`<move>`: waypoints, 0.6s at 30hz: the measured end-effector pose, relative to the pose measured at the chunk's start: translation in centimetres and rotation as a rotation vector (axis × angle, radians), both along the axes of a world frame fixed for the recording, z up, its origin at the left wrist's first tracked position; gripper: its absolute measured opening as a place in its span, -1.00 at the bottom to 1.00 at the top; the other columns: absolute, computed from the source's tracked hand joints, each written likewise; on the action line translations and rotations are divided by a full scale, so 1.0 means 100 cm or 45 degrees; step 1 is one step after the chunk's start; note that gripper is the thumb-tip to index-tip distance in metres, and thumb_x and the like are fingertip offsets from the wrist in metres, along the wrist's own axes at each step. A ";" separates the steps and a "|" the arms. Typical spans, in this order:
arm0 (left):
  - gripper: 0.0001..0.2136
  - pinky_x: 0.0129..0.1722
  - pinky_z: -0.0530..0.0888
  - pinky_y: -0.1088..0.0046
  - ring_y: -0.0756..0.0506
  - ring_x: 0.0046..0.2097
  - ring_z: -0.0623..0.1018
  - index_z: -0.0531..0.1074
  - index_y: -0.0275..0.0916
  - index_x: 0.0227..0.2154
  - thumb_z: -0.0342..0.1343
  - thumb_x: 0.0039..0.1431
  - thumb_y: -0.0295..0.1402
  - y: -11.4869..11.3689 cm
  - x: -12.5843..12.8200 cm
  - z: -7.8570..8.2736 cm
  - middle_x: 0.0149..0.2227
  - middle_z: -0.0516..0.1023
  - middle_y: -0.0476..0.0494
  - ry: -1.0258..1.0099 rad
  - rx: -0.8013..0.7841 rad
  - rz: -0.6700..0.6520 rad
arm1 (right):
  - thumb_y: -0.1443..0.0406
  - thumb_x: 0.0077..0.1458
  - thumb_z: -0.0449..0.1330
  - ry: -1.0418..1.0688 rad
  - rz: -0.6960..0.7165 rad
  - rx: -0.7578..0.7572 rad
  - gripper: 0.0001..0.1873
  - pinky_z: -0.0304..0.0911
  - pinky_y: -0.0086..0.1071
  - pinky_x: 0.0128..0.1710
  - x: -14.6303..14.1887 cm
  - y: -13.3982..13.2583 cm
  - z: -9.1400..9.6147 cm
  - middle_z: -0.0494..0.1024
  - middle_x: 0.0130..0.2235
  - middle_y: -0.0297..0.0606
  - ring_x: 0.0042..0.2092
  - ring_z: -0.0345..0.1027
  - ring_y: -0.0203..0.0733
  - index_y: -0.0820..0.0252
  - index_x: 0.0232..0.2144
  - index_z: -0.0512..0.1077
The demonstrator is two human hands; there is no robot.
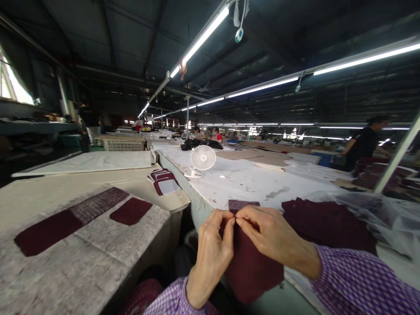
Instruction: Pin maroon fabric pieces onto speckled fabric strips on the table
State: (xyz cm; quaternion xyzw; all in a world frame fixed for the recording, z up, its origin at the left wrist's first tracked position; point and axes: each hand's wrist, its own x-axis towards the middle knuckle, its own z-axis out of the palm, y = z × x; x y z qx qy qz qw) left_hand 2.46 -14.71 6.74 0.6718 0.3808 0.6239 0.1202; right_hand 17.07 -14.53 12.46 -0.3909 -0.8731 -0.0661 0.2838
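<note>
Head: hands (211, 256) (274, 238) pinch-tight on maroon cloth (251, 271)

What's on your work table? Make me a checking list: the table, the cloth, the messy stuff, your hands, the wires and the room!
Surface: white table, stained in spots.
Job's things: dark red cloth piece hangs over the table's near edge; pile of dark red pieces lies to its right.
Clutter: small white fan; clear plastic sheet.
Hands: left hand and right hand both pinch the cloth piece's top edge.
Cables: white cord dangles from the ceiling light.
Surroundings: grey table on the left holding dark red strips; person in black on the far right.
</note>
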 end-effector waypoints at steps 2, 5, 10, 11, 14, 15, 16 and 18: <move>-0.88 -0.35 0.42 0.50 -0.02 -0.38 0.49 0.39 -0.20 -0.40 -0.04 0.17 -0.44 0.000 -0.001 0.001 -0.43 0.49 -0.05 0.052 0.029 0.009 | 0.33 0.17 -0.06 -0.037 -0.002 0.000 -0.77 0.19 -0.42 -0.39 0.001 0.001 0.000 0.48 -0.45 -0.26 -0.41 0.33 -0.26 0.18 -0.41 0.38; -0.86 -0.36 0.41 0.49 -0.02 -0.39 0.49 0.39 -0.19 -0.40 -0.07 0.19 -0.45 0.001 -0.003 0.000 -0.43 0.49 -0.06 0.106 0.046 -0.021 | 0.34 0.18 -0.08 -0.098 -0.001 -0.010 -0.76 0.19 -0.42 -0.37 0.002 0.001 0.000 0.48 -0.43 -0.25 -0.39 0.33 -0.25 0.18 -0.39 0.38; -0.83 -0.39 0.37 0.52 -0.01 -0.41 0.46 0.39 -0.21 -0.41 -0.09 0.20 -0.49 0.002 -0.006 0.000 -0.47 0.46 -0.04 0.175 0.075 -0.072 | 0.36 0.18 -0.08 -0.166 0.019 -0.028 -0.76 0.17 -0.42 -0.36 0.003 0.001 0.002 0.49 -0.41 -0.28 -0.39 0.33 -0.26 0.18 -0.39 0.37; -0.83 -0.39 0.36 0.52 0.00 -0.42 0.46 0.39 -0.22 -0.41 -0.09 0.20 -0.49 0.002 -0.006 -0.001 -0.47 0.45 -0.05 0.184 0.088 -0.071 | 0.36 0.18 -0.08 -0.170 0.021 -0.028 -0.77 0.16 -0.42 -0.37 0.003 0.000 0.002 0.49 -0.41 -0.28 -0.39 0.33 -0.27 0.18 -0.39 0.37; -0.83 -0.39 0.36 0.53 0.01 -0.42 0.44 0.39 -0.23 -0.39 -0.09 0.20 -0.50 0.002 -0.006 -0.002 -0.47 0.43 -0.05 0.212 0.126 -0.076 | 0.37 0.17 -0.06 -0.166 0.017 -0.023 -0.77 0.14 -0.43 -0.39 0.003 0.000 0.001 0.48 -0.42 -0.30 -0.40 0.32 -0.28 0.19 -0.41 0.37; -0.82 -0.39 0.36 0.53 0.01 -0.42 0.44 0.39 -0.24 -0.38 -0.10 0.21 -0.50 0.002 -0.007 -0.003 -0.47 0.43 -0.06 0.221 0.135 -0.085 | 0.38 0.17 -0.06 -0.160 0.013 -0.026 -0.78 0.14 -0.43 -0.40 0.003 0.000 0.001 0.48 -0.42 -0.30 -0.41 0.32 -0.28 0.19 -0.41 0.37; -0.81 -0.39 0.36 0.54 0.01 -0.42 0.44 0.39 -0.25 -0.38 -0.12 0.22 -0.50 0.002 -0.007 -0.003 -0.47 0.42 -0.06 0.227 0.144 -0.094 | 0.38 0.17 -0.06 -0.154 0.011 -0.029 -0.78 0.13 -0.43 -0.40 0.002 -0.001 0.001 0.48 -0.43 -0.30 -0.41 0.32 -0.28 0.19 -0.42 0.37; -0.80 -0.39 0.36 0.54 0.02 -0.42 0.43 0.39 -0.26 -0.39 -0.14 0.22 -0.52 0.001 -0.007 -0.002 -0.47 0.42 -0.06 0.233 0.159 -0.107 | 0.39 0.16 -0.06 -0.144 0.008 -0.037 -0.78 0.13 -0.43 -0.39 0.002 -0.001 0.001 0.47 -0.44 -0.31 -0.41 0.31 -0.28 0.20 -0.42 0.37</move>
